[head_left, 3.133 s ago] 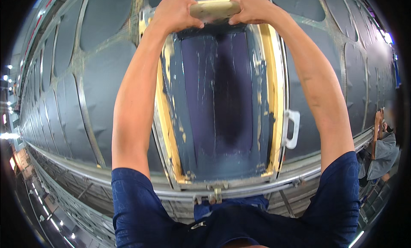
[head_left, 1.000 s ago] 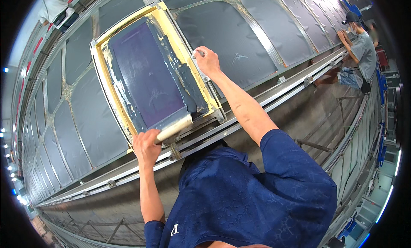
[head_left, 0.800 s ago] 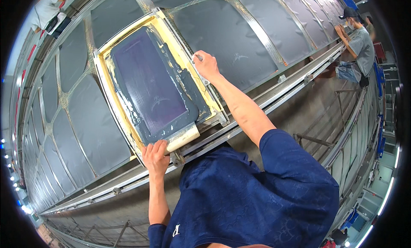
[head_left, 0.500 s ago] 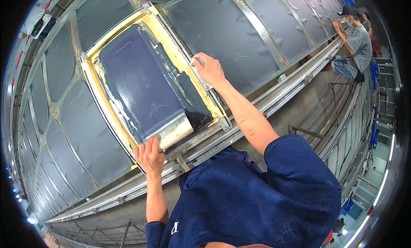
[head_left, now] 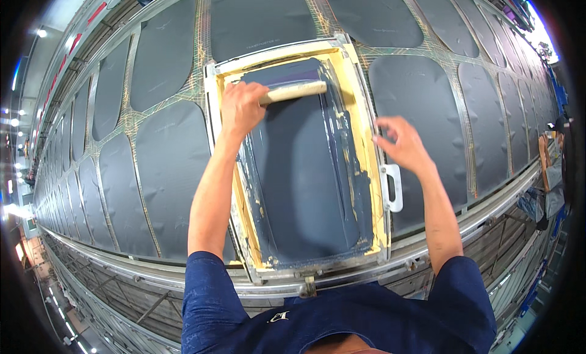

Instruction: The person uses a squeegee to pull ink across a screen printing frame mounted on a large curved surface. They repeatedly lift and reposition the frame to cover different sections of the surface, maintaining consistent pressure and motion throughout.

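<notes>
My left hand (head_left: 243, 109) is closed on the left end of a long pale squeegee (head_left: 296, 91), held across the upper part of a screen frame (head_left: 381, 238) with yellow inner edges and a metal rim. Dark ink (head_left: 293, 189) covers much of the screen below the blade, with streaks along both sides. My right hand (head_left: 397, 137) is open, fingers loosely curved and apart beside the frame's right rail, above a white plastic handle (head_left: 395, 189) fixed on that side.
The frame sits on a long table (head_left: 165, 140) with rows of dark grey cut panels (head_left: 409, 91). Metal rails (head_left: 140, 265) run along the near edge. A co-worker (head_left: 543, 189) is at the right along the table.
The squeegee and my left hand have moved from the screen's near end to its far end. My right hand has let go of the rail. The view has turned squarer to the table.
</notes>
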{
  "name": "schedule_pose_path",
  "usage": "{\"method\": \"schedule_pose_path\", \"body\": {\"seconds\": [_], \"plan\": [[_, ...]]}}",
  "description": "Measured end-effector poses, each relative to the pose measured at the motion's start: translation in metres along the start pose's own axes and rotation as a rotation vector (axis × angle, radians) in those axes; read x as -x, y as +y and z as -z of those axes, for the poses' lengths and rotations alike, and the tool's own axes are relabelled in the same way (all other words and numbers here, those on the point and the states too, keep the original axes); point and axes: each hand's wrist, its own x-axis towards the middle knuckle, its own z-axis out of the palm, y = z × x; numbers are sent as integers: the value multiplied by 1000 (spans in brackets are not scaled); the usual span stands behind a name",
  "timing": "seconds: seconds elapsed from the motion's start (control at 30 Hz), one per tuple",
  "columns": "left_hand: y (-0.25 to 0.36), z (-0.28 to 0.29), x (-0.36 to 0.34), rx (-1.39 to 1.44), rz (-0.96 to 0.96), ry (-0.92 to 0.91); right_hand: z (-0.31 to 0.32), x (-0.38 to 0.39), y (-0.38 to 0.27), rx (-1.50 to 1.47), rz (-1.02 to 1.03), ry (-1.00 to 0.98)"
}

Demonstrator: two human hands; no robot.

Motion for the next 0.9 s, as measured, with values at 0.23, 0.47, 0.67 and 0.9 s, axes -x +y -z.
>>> {"method": "schedule_pose_path", "body": {"seconds": [0.23,0.47,0.67,0.9], "plan": [[-26,14,-97,101,237,-379,2,-207,-89,315,474,-75],[-53,-7,-118,34,275,-480,-33,-299,-87,400,539,-309],[-36,7,-92,70,319,-555,-36,-240,-102,448,349,-283],[60,40,45,147,226,-445,-67,-68,-87,343,308,-286]]}}
